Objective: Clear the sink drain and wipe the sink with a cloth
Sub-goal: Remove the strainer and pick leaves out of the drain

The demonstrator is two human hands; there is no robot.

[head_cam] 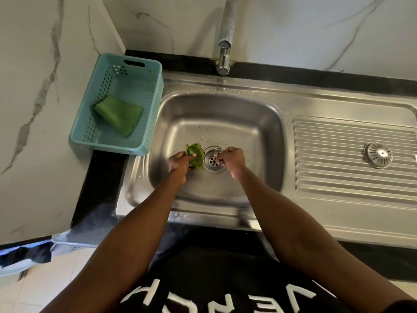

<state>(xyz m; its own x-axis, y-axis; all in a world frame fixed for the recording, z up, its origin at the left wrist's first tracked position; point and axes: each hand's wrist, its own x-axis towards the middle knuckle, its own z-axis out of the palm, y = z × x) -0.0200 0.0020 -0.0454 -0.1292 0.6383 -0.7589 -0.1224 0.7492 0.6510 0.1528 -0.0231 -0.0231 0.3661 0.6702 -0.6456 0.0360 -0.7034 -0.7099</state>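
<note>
Centre frame, steel sink basin (266, 123): left hand (180, 161) grips crumpled green leaves (195, 153) — light, limp, wet; best bunched whole. Right hand (232, 159) pinches at round metal drain (213, 161). Folded green cloth (119, 114) — soft — in teal basket (155, 82), upper left.

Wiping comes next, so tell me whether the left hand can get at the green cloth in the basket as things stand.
Probably not yet. The path looks free: the basket is open-topped, the green cloth lies uncovered. But the left hand is gripping leaves down in the sink, so it must drop those first.
</note>
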